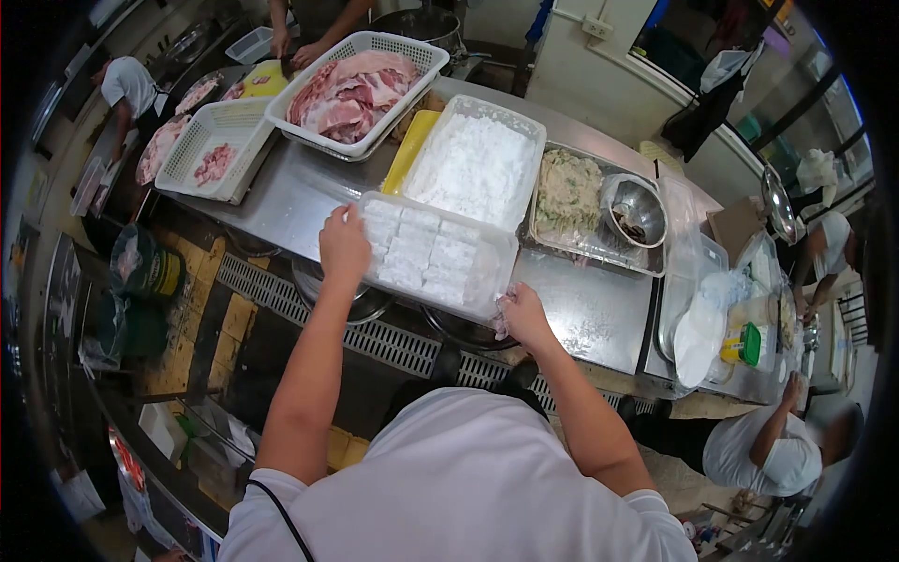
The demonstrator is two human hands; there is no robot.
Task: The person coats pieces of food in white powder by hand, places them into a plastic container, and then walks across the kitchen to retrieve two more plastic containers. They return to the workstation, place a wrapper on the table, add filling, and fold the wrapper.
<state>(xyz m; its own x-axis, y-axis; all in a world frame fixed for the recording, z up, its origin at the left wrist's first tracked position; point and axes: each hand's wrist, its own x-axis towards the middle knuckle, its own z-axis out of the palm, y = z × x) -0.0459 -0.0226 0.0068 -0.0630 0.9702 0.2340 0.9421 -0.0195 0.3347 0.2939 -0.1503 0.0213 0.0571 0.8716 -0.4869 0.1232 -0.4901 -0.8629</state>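
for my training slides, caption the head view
Two bare hands grip a tray of white-coated blocks beside a tub of white powder

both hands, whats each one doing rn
Left hand: closed on the left end of the translucent plastic tray of white-dusted blocks.
Right hand: closed on the same tray's near right corner.

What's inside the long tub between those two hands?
White, powdery-looking blocks lie in rows in the tub, with the left hand and right hand at its ends. The blocks hide most of the bottom, so I can't see beneath them.
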